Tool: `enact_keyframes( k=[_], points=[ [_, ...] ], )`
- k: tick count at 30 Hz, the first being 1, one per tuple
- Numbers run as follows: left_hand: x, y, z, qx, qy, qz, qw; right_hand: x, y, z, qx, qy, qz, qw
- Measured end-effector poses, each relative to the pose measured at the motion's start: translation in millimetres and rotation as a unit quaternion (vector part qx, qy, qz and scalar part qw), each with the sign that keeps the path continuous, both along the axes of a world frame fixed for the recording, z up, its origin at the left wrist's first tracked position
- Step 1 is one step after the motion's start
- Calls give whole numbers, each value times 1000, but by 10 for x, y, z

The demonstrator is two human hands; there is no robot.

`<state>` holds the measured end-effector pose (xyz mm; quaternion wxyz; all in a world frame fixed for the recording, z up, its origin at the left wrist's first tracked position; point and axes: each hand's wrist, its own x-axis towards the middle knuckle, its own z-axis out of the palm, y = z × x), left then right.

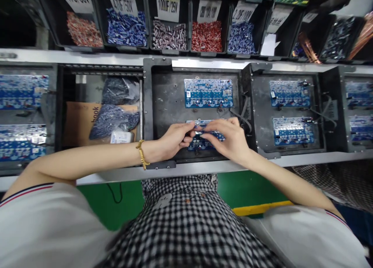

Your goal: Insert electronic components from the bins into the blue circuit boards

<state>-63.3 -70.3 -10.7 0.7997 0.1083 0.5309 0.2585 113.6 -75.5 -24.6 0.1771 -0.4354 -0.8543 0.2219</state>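
At far left, two blue circuit boards (21, 143) lie one above the other in a dark tray. Above and just right of them, a bin labelled 473/50V holds orange components (84, 30); next comes the 47UF/50V bin with blue capacitors (126, 28). Below these, clear plastic bags of dark blue parts (112, 120) rest on brown cardboard (80, 120), with a small white box (121, 137) touching the lower bag.

A gold bracelet (142, 154) circles the left wrist. The left hand (175, 139) is curled, thumb and forefinger close together, over the left part of the lower circuit board (201, 144), which lies in the middle black tray (167, 89) and is partly hidden by both hands. A tiny bluish component (197, 126) shows at the fingertips; which hand grips it, I cannot tell. An upper circuit board (208, 93) lies in full view above. The right hand (230, 139) bends in from the other side, thumb and forefinger near the left fingertips; whether they grasp anything is too small to tell.

Above stand bins of red components (206, 36) and blue 2.2UF/100V capacitors (241, 36). Farther right, another tray (291, 111) carries two more boards (293, 131).
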Motion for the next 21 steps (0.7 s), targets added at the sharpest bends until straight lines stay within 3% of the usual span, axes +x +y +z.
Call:
enact_keyframes(
  k=[6,13,21],
  points=[
    [79,9,84,-16,-48,-28,998,145,83,123,31,-27,0,999],
    [92,126,-69,65,1,-52,997,364,0,-22,-29,-176,80,981],
    [145,136,-106,59,-1,-49,997,320,7,-6,26,-220,101,970]
  ],
)
